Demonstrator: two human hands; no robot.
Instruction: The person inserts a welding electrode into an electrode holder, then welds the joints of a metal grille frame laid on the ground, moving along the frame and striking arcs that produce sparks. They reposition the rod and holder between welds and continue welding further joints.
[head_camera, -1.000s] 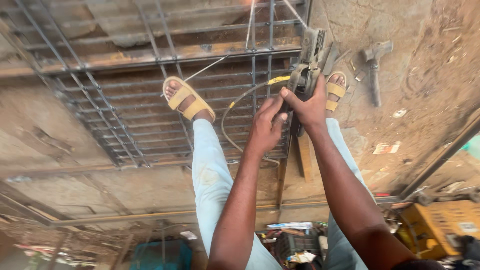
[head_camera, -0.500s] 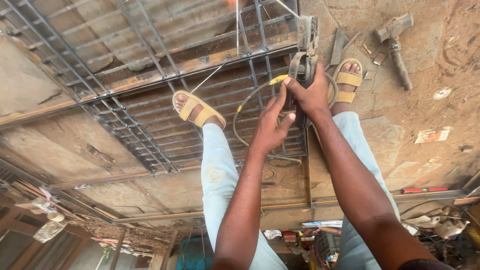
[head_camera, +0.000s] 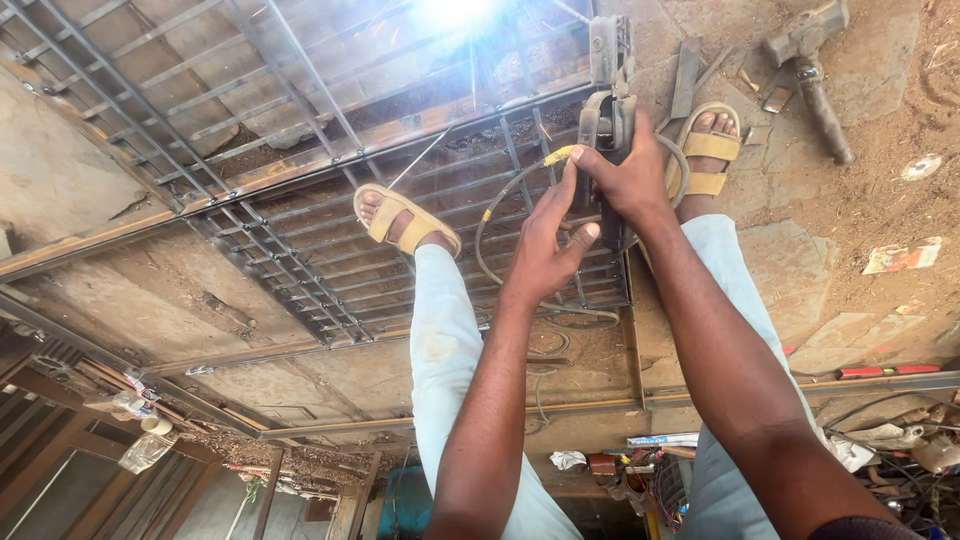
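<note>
Hands: we count two, our left hand and right hand.
Grip: both closed on one electrode holder.
Sandals: two.
Hammer: one.

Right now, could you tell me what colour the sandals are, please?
The sandals are tan-yellow, clearest in the head view.

A metalworking yard: a welded steel grille lies on bare dirt ground, a hammer beside it, a bright welding flash at its far edge.
</note>
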